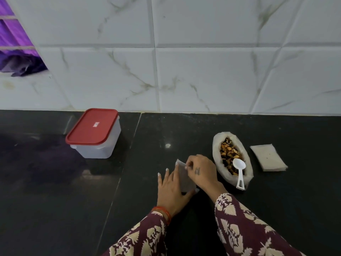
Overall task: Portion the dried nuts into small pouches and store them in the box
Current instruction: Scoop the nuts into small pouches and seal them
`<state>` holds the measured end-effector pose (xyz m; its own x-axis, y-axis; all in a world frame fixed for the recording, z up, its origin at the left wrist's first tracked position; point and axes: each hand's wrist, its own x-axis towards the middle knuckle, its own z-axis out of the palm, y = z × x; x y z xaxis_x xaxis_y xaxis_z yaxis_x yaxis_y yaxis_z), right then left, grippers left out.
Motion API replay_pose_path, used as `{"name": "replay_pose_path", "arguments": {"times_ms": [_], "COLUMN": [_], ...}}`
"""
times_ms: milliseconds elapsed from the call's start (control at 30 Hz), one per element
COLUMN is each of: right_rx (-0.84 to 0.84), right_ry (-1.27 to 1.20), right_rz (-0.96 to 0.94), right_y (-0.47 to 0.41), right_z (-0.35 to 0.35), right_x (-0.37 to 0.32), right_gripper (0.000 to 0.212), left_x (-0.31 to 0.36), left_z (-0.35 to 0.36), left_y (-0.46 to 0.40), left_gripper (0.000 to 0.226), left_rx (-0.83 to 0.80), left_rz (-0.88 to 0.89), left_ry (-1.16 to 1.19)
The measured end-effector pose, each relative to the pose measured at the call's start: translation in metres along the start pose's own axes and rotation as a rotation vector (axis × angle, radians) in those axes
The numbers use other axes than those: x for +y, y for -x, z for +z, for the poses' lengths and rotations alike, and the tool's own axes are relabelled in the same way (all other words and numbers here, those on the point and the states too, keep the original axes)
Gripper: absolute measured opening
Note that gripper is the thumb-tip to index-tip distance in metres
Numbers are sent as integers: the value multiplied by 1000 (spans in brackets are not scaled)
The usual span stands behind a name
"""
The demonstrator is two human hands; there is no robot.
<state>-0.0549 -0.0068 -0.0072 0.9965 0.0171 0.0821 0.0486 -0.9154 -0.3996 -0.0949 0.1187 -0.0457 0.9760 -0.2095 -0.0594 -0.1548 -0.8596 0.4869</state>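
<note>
Fingertips (pixel 188 165) of the right hand (pixel 202 171) pinch the top edge of a small clear pouch (pixel 185 179), curled tight on it. Left hand (pixel 170 189) lies w/ fingers straight, pressing flat along the pouch's left side, thumb under its lower corner. Pouch sits on the dark counter (pixel 55 182), tilted, right between both hands; can't tell if there's anything in it.

Just right of the right hand: open bag of mixed nuts (pixel 230 154), top rolled down, lying on the counter. White plastic spoon (pixel 239 171) rests in it, bowl on the nuts, handle poking out over the near rim. Beside the bag, further right but apart, a flat stack of empty pouches (pixel 268 157).

Box (pixel 96 135) stands well off to the left, near the tiled wall (pixel 184 61), translucent body, red lid (pixel 92 126) on & seated.
</note>
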Motion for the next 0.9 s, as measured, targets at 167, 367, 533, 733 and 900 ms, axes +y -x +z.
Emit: {"name": "replay_pose_path", "arguments": {"times_ms": [167, 367, 533, 733, 900], "right_rx": [39, -40, -142, -325, -217], "right_ry": [-223, -585, -761, -896, -706], "right_rz": [67, 192, 239, 286, 170], "right_y": [0, 9, 16, 14, 16], "right_z": [-21, -44, -55, -68, -70], "right_x": [-3, -1, 3, 5, 1], "right_gripper": [6, 7, 10, 22, 16], "left_x": [9, 8, 16, 18, 16], "left_z": [-25, -41, -62, -72, -71], "left_y": [-9, -26, -27, -30, -30], "left_gripper": [110, 88, 100, 83, 80], "left_rx": [97, 282, 178, 76, 45], "left_rz": [15, 263, 275, 237, 252], "left_ry": [-68, -286, -297, -83, 40]}}
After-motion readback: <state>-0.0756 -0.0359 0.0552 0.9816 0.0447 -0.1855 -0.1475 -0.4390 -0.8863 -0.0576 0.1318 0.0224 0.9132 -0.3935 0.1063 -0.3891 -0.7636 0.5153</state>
